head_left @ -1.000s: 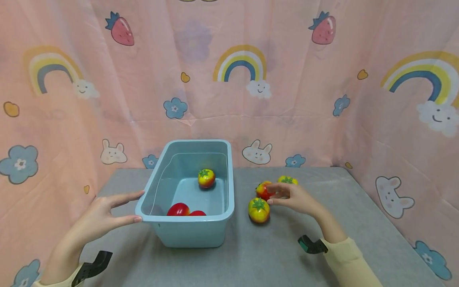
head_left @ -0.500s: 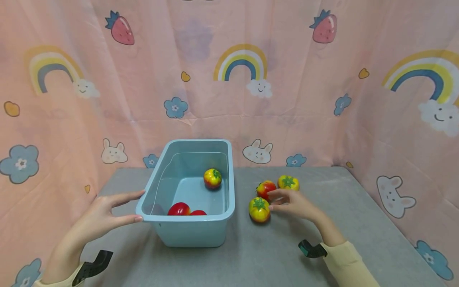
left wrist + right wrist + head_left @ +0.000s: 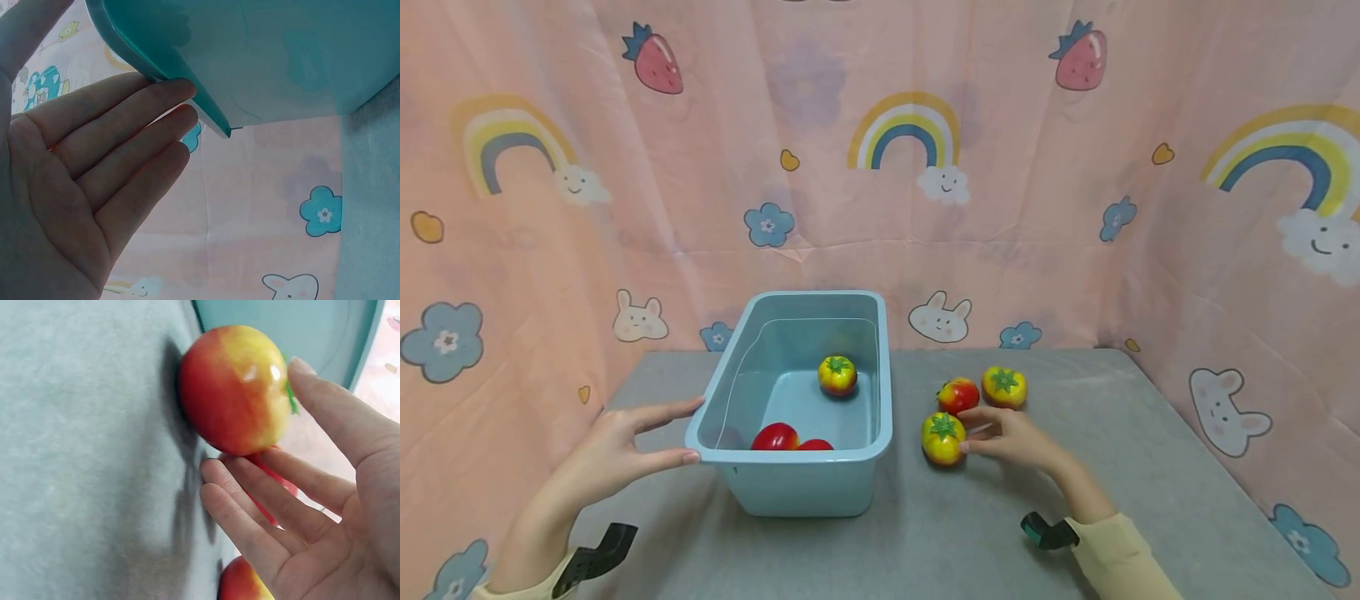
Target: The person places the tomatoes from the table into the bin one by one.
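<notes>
My left hand (image 3: 617, 450) touches the near left corner of a light blue plastic bin (image 3: 797, 483), thumb and fingers spread across its rim. In the left wrist view its fingers (image 3: 131, 144) lie almost straight against the rim. My right hand (image 3: 1011, 435) is at a yellow-and-red tomato (image 3: 943, 439) with a green top, standing on the table. In the right wrist view the thumb is by the tomato's top (image 3: 234, 390) and the fingers extend along its side; firm contact cannot be told. A redder tomato (image 3: 958, 396) and another yellow one (image 3: 1004, 387) lie behind.
Inside the bin are a yellow-red tomato (image 3: 837, 376) and two red ones (image 3: 775, 437), partly hidden by the near wall. The grey table (image 3: 1120, 433) meets a pink patterned curtain (image 3: 1000, 250) at the back and sides.
My right hand has moved slightly nearer and lower, beside the front yellow tomato. The tomato inside the bin rolled right, then back left. My left hand has stayed put.
</notes>
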Tool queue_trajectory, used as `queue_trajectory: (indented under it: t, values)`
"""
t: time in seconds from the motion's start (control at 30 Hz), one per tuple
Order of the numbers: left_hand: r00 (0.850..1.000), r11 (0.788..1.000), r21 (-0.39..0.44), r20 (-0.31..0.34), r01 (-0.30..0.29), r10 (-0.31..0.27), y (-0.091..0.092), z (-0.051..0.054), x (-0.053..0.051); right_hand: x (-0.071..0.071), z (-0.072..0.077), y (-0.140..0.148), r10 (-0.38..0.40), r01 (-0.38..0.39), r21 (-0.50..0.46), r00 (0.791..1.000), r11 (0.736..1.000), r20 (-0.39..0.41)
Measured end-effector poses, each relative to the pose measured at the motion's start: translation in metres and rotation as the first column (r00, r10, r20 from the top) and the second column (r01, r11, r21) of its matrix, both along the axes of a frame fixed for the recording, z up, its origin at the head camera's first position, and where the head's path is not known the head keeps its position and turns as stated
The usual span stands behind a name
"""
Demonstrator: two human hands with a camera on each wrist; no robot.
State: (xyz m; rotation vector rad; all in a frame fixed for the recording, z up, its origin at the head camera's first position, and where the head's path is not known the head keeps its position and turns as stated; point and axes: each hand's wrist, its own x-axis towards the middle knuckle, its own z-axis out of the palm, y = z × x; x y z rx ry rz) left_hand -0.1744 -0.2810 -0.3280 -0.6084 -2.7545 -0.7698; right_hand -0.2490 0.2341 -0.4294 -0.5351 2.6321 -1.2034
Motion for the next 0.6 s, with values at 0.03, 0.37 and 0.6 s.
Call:
queue_trajectory:
  t: [0.03,0.37,0.6]
  values:
    - [1.000,1.000,0.001,-0.002,0.001,-0.001,-0.0001,-0.0001,-0.0002,-0.0003,-0.0015,-0.0004,-0.003,0.003,-0.001,1.000,1.000,0.005]
    - [1.000,1.000,0.001,-0.005,0.000,0.000,0.0007,0.0000,0.0004,-0.0028,-0.0091,-0.0054,0.042,-0.042,0.003,0.997,0.999,-0.068]
    - [1.000,1.000,0.005,0.003,-0.002,0.002,0.0017,0.0013,0.0018,-0.0029,-0.0112,-0.0100,0.035,-0.034,0.010,0.996,0.999,-0.085]
